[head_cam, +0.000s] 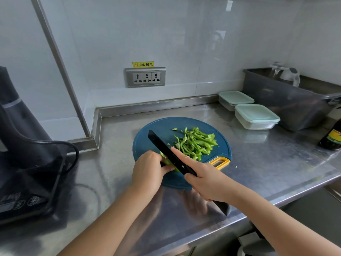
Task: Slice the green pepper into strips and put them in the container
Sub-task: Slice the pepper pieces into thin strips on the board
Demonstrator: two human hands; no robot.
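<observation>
Centrally, on a round blue cutting board (147, 133), the left hand (147, 172) grips a green pepper piece (167, 160); the right hand (204, 182) grips a black-bladed knife (166, 148), forefinger extended along the blade, beside cut green strips (195, 143).

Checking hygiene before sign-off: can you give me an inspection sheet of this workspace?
Surface: steel counter, blue cutting board on it.
Job's things: pepper strips heaped on board; uncut pepper piece under left hand; two containers lidded, at right.
Clutter: grey tub, dark bottle at right.
Hands: left hand holds uncut pepper piece; right hand grips knife, forefinger along blade.
Cables: black cord loops from dark appliance at left.
Surroundings: wall socket with warning label, white wall.
</observation>
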